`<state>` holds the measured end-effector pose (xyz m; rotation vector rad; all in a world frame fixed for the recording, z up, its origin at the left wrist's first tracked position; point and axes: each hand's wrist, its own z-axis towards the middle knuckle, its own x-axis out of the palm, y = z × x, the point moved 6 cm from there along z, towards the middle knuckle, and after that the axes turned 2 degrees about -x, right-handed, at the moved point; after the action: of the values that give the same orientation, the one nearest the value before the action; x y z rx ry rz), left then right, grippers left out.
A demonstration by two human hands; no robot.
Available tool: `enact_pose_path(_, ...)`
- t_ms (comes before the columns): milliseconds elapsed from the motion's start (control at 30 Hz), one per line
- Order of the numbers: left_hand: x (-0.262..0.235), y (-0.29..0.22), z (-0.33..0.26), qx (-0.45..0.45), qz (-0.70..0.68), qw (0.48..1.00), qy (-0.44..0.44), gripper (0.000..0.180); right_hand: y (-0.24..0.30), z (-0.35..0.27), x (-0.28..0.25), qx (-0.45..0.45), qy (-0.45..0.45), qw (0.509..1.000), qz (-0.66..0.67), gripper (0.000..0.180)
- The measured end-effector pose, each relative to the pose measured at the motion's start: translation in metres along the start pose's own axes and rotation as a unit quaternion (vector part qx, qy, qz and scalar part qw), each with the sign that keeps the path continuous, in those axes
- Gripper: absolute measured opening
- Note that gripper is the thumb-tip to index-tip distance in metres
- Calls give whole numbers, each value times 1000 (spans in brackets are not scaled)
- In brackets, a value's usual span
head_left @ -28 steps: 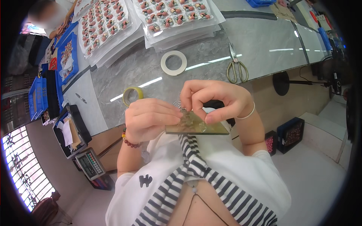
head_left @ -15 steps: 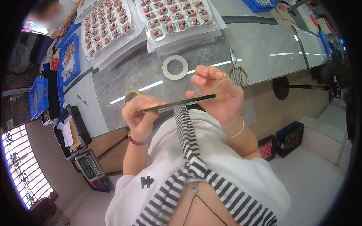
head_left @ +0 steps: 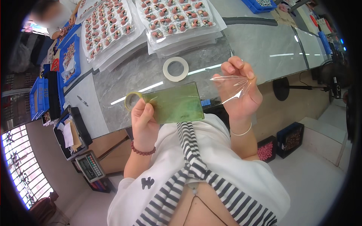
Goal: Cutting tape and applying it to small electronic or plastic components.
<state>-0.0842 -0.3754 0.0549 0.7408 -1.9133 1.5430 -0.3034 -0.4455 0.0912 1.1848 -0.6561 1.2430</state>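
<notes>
My left hand (head_left: pixel 141 118) is closed on the left end of a flat green rectangular plate (head_left: pixel 175 103), thumb on the face turned up to view. The plate is glossy and hangs in front of my body. Off to the right, my right hand (head_left: pixel 245 101) pinches a crumpled piece of clear film (head_left: pixel 232 84) by its upper corner, apart from the plate. A yellow tape roll (head_left: pixel 127 101) stands just behind my left fingers. Beyond the plate lies a white tape roll (head_left: pixel 166 71) on the grey table (head_left: pixel 124 81).
Stacked clear trays (head_left: pixel 181 41) of small red pieces fill the far side. Scissors are mostly hidden behind my right hand. At left are a blue bin (head_left: pixel 76 56), a pen (head_left: pixel 82 100), a black case (head_left: pixel 85 132) and a scale (head_left: pixel 89 165). A person sits at far left.
The plate has turned from edge-on to show its green face. My right hand has moved right, away from it, with the clear film now spread between its fingers.
</notes>
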Motion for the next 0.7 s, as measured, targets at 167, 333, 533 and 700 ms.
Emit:
enact_pose_path(167,-4,-3,-1,-2,-4,1000,-22,22,8,1,0,2,29,998,-64,16)
enact_pose_path(333,3,-17,-6,10,74,993,-86,7,11,-1,-6,97,79,988,-90,27)
enact_pose_path(533,7,-29,-10,58,175,979,-91,3,16,-2,-10,67,22,973,-222,39)
enact_pose_path(700,15,-41,-14,101,239,961,-96,4,22,-7,-16,48,-63,930,-359,29)
